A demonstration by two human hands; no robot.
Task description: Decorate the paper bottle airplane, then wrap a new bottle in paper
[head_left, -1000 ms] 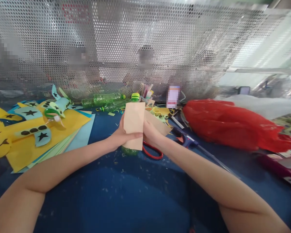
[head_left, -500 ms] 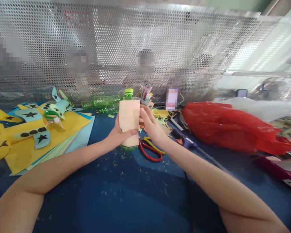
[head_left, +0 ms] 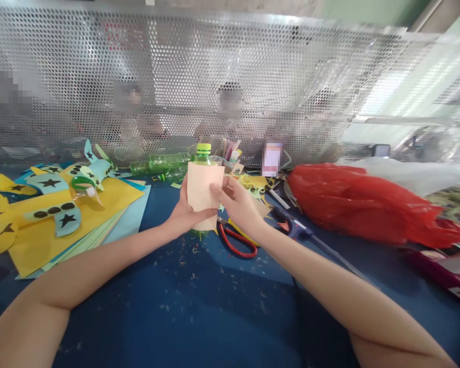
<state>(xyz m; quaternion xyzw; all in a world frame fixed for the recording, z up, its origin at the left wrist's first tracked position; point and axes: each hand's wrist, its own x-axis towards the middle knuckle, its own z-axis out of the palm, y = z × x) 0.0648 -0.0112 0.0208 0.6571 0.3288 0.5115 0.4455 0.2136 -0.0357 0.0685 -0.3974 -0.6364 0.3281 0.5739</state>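
A green plastic bottle (head_left: 204, 156) with a yellow-green cap stands upright in front of me. Cream paper (head_left: 202, 187) is wrapped about its middle, with the right edge sticking out. My left hand (head_left: 187, 210) grips bottle and paper from the left, thumb across the front. On the right, my right hand (head_left: 237, 202) pinches the paper's free edge between thumb and fingers. Red-handled scissors (head_left: 237, 244) lie just right of the bottle, near a second, yellow-handled tool (head_left: 245, 234) partly hidden by my right hand.
Paper airplanes with black stars (head_left: 49, 184) lie on coloured sheets (head_left: 111, 204) at left. Green bottles (head_left: 163, 162) lie behind. A blue glue gun (head_left: 295, 225), red plastic bag (head_left: 360, 204) and phone (head_left: 272, 158) are at right. A perforated metal panel (head_left: 184, 66) stands at the back.
My right hand has closed from loosely spread fingers to a pinch on the paper's right edge. The paper now curves, and my left thumb sits slightly lower on it.
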